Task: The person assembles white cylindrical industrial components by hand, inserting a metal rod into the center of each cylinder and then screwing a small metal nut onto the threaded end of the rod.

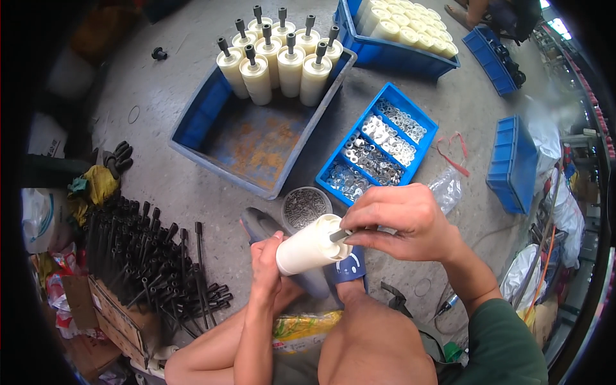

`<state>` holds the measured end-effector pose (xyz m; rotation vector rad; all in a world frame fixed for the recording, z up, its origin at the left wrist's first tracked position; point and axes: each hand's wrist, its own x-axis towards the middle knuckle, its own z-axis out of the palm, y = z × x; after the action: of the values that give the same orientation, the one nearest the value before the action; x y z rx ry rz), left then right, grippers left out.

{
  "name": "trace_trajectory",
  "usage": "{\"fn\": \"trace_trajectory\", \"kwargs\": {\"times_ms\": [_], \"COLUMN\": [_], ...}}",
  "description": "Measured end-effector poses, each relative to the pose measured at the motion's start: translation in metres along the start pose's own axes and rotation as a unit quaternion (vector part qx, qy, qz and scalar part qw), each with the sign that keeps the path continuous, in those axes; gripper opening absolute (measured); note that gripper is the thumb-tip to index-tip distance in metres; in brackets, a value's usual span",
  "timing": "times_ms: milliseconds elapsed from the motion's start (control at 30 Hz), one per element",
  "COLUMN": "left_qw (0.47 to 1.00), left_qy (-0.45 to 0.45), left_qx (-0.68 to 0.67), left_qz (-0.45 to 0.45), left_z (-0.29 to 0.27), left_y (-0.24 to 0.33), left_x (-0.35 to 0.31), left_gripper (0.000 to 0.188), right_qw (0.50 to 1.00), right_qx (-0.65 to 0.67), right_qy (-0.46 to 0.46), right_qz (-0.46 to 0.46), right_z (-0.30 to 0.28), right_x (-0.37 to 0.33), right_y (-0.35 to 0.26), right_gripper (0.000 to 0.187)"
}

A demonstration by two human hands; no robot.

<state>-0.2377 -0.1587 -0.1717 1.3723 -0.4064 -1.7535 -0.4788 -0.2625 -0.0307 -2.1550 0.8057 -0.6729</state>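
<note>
My left hand [264, 260] is wrapped round a cream plastic cylinder [305, 250], tilted above my feet with its hollow end facing right. At that end a dark grey rod tip [337, 235] shows in the middle, and the thumb and fingers of my right hand [407, 221] are closed on it. Whether a small part also sits between those fingers is hidden. Just behind the cylinder stands a round bowl [307, 208] of small metal pieces. Beyond my right hand is a blue divided tray [427, 128] of washers and nuts.
A large blue crate [192, 144] at the far middle holds several upright cylinders [290, 64] with dark rods. Behind it, another blue crate [410, 61] is filled with cream cylinders. Black rods [138, 256] are piled at left. A blue bin [510, 163] stands at right.
</note>
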Motion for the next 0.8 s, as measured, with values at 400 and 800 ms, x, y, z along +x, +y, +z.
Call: {"fn": "trace_trajectory", "kwargs": {"times_ms": [400,800], "left_qw": [0.998,0.998], "left_qy": [-0.022,0.012], "left_qx": [0.040,-0.059], "left_qz": [-0.036,-0.021], "left_z": [-0.011,-0.012], "left_y": [-0.003,-0.007], "left_x": [0.004,0.009], "left_gripper": [0.039,0.038], "right_qw": [0.998,0.926], "right_qx": [0.010,-0.304], "right_qy": [0.029,-0.121], "right_qz": [0.047,0.186], "right_z": [-0.012,-0.021], "right_x": [0.003,-0.002], "right_y": [0.055,0.252], "right_gripper": [0.017,0.036]}}
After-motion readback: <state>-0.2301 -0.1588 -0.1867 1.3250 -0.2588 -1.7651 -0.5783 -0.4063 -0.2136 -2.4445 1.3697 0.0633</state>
